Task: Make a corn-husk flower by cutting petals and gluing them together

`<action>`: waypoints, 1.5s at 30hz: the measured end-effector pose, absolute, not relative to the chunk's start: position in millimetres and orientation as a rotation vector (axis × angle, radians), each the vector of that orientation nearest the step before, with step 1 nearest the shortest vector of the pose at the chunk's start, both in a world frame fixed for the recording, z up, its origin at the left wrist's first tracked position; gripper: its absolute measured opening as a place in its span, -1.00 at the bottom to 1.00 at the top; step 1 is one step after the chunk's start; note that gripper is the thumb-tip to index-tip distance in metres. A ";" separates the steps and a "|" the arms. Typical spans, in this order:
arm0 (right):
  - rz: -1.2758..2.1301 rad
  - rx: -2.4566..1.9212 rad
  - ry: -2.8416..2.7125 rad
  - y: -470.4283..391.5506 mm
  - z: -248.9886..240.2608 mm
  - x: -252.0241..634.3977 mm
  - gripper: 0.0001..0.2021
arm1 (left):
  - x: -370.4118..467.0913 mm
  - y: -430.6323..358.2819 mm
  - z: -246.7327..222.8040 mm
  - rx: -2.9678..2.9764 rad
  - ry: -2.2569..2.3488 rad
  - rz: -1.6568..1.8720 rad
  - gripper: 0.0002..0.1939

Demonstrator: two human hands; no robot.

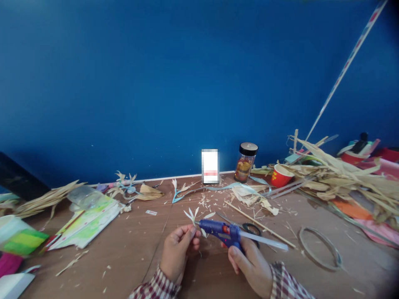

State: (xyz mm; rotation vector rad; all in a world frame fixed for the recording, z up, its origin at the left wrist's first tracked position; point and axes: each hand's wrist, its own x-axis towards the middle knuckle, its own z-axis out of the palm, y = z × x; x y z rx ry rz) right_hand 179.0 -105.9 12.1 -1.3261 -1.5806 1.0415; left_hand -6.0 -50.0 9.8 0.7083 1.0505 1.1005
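Observation:
My right hand (251,263) is wrapped round the handle of a blue hot glue gun (220,231). A clear glue stick (264,241) sticks out of its back end. In my left hand (181,248), a small flower with pale, narrow petals (193,215) is pinched between thumb and fingers. The gun's nozzle points left and meets the flower's base; whether it touches is too small to tell. Behind the gun lies a pair of scissors (252,228) with dark handles, partly hidden by the gun and glue stick.
Dry husks (339,170) are heaped at right beside a red paper cup (281,176). A black-lidded jar (246,162) stands near the blue wall. A thin stick (262,225), a grey ring (321,249) and scattered shavings lie on the table. Painted paper (90,224) is at left.

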 end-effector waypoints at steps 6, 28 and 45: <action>1.058 -1.300 -1.583 -105.9 9.6 180.0 -0.67 | -6.2 -50.8 10.2 0.710 1.049 1.102 -0.77; 1.049 -1.274 -1.614 -103.8 8.7 180.1 -0.72 | -7.0 -50.6 9.6 0.713 1.034 1.104 -0.79; 1.045 -1.290 -1.636 -104.4 4.6 180.4 -0.72 | -6.3 -49.3 6.2 0.690 1.044 1.113 -0.78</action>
